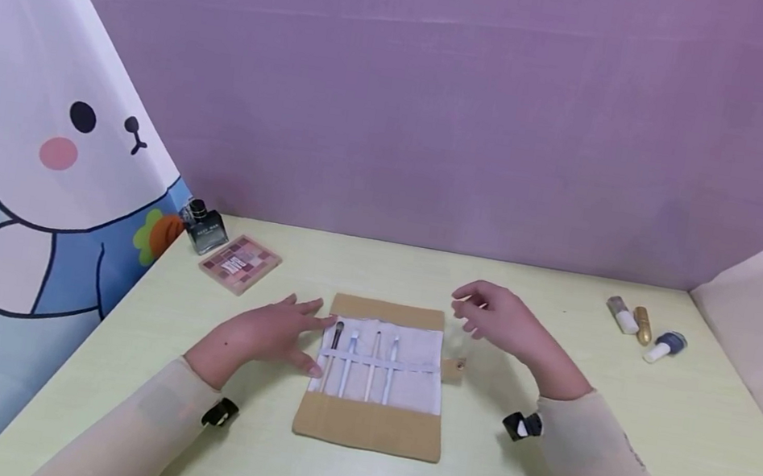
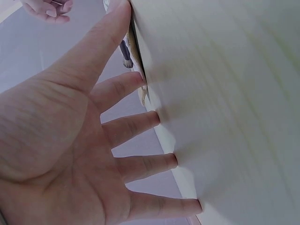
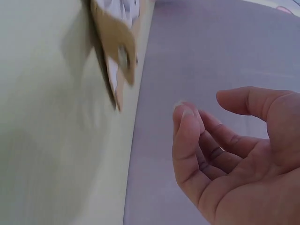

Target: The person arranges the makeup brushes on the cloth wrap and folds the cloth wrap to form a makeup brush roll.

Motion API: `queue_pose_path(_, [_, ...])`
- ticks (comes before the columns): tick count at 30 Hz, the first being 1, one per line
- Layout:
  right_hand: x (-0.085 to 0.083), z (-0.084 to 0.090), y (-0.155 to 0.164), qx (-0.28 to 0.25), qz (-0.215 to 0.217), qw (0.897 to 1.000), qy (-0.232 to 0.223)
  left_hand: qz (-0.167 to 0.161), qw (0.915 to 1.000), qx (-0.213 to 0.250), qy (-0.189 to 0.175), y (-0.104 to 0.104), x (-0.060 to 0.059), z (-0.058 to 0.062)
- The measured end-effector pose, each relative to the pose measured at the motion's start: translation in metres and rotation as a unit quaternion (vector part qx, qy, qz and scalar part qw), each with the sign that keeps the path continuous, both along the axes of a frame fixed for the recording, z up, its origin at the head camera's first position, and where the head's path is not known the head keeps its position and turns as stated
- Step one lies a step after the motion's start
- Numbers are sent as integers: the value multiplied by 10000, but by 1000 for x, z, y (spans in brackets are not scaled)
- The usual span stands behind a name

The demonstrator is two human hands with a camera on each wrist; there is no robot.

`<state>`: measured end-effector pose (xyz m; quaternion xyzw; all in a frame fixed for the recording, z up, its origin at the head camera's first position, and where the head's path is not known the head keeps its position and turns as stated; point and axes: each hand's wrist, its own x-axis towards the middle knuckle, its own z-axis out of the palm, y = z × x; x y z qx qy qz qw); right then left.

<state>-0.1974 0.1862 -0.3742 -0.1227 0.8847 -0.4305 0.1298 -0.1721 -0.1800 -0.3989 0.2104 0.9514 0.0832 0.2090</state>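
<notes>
An unrolled tan brush roll (image 1: 369,423) with a white lining lies flat on the pale yellow table (image 1: 617,434). Several small makeup brushes (image 1: 361,353) sit side by side under its white strap. My left hand (image 1: 273,330) lies flat with straight, spread fingers on the table, its fingertips (image 2: 154,117) touching the roll's left edge (image 2: 136,51). My right hand (image 1: 498,319) hovers above the roll's upper right corner, fingers loosely curled (image 3: 187,122) and holding nothing. The roll's tan tab (image 3: 123,56) with a snap sticks out on the right.
An eyeshadow palette (image 1: 240,263) and a dark glass bottle (image 1: 204,228) lie at the back left. Three small bottles (image 1: 643,328) lie at the back right. A purple wall runs behind; a cartoon rabbit curtain (image 1: 43,142) hangs at the left.
</notes>
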Motion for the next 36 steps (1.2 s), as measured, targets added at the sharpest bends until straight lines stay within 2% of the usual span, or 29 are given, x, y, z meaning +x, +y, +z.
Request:
queue_pose_path(8, [2, -1, 32, 325, -420, 9983, 219, -4, 10000, 22, -5, 0, 1, 1])
queue_pose_path(18, [10, -16, 66, 794, -861, 9922, 437, -14, 10000, 48, -12, -1, 1, 0])
queue_pose_path(21, [11, -19, 76, 977, -859, 9907, 406, -36, 10000, 38, 22, -1, 1, 0])
queue_pose_path(28, [12, -22, 91, 872, -822, 9927, 139, -18, 10000, -7, 7, 0, 1, 1])
queue_pose_path(36, [17, -21, 100, 1422, -686, 9875, 33, 0, 10000, -17, -12, 1, 2, 3])
